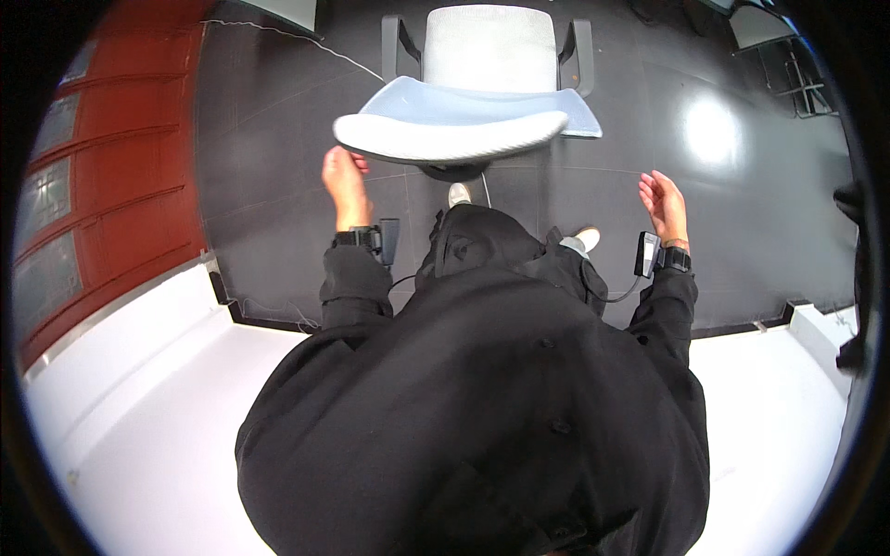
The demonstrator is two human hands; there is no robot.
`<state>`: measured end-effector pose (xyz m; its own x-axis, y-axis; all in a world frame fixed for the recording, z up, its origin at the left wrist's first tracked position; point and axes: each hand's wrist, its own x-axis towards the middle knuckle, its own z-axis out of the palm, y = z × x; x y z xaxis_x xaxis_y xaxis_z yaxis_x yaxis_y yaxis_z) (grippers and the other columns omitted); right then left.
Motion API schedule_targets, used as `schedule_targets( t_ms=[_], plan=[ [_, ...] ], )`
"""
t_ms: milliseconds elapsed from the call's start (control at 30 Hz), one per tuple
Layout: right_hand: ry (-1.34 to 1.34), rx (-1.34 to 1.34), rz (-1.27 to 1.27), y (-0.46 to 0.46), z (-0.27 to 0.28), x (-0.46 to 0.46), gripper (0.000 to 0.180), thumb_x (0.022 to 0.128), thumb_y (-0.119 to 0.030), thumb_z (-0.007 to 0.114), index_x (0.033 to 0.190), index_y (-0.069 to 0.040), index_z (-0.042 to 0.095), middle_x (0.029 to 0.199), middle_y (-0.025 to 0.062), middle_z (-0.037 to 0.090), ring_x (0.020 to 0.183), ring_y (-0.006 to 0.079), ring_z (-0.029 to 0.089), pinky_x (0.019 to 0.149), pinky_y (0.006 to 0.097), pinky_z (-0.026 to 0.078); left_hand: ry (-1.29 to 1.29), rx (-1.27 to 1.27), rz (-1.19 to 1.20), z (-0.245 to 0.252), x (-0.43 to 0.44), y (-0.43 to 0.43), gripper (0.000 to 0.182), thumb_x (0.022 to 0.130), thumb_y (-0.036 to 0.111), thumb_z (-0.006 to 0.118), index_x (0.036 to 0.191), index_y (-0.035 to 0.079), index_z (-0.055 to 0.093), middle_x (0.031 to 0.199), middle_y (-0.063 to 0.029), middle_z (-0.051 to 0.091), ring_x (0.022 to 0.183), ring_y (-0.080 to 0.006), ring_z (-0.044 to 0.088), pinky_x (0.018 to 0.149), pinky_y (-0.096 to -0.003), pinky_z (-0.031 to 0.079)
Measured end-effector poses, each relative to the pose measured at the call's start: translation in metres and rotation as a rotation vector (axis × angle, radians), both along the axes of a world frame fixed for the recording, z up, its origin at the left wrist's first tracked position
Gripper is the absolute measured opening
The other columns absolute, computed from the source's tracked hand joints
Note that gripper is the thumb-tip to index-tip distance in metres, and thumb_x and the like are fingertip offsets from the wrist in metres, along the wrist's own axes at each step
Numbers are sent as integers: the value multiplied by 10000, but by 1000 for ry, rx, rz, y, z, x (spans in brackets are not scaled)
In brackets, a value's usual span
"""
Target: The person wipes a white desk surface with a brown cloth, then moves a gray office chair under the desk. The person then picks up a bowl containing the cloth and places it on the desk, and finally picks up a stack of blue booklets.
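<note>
An office chair with a pale grey seat (490, 48), dark armrests and a light blue backrest (480, 101) stands before me. A curved white headrest or upper back part (452, 139) is nearest to my body. My left hand (345, 184) is at its left end with curled fingers, partly hidden; contact or grip cannot be told. My right hand (665, 205) is raised well to the right of the chair, fingers loosely bent and apart, holding nothing. Each wrist bears a black strap with a small device, the left one (389, 242) and the right one (646, 254), with cables.
Dark floor tiles (278, 153) surround the chair. A thin white cable (299, 38) runs on the floor to the chair. Red panelling (139, 153) with glazed panes is on the left. A white ledge or wall (167, 417) lies behind me. A metal frame (806, 90) stands at upper right.
</note>
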<state>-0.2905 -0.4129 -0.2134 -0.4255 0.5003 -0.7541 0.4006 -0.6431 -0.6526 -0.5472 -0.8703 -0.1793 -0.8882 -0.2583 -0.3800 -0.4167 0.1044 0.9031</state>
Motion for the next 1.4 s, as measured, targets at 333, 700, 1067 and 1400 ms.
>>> schedule_targets(
  t_ms=[333,700,1067,1400],
  plan=[
    [-94,-43,10,-11,-12,-12,280,883,-159,526,1106,11,530,1014,137,618,817,173,623,707,260,527,595,-353,39,145,-25,-11,175,905,107,473,840,3,598,686,-17,550,595,-73,478,541,-205,378],
    [49,81,94,-36,42,-65,254,876,-101,489,1103,9,517,936,128,629,748,162,622,650,246,529,821,-356,-621,164,-47,72,118,860,45,531,928,-14,606,847,-71,625,737,-130,572,670,-242,450],
    [66,664,331,-52,113,-99,231,884,-47,455,1088,33,530,894,70,639,753,108,589,664,228,476,1005,-217,-841,104,-30,110,133,750,-5,553,873,-4,603,842,-125,611,748,-268,604,668,-320,480],
    [291,1337,694,-65,112,-102,151,872,-19,502,976,8,609,825,79,658,759,134,630,684,250,498,698,-215,-725,31,41,109,141,796,52,547,911,27,625,860,-107,620,721,-252,614,634,-318,482]
  ],
)
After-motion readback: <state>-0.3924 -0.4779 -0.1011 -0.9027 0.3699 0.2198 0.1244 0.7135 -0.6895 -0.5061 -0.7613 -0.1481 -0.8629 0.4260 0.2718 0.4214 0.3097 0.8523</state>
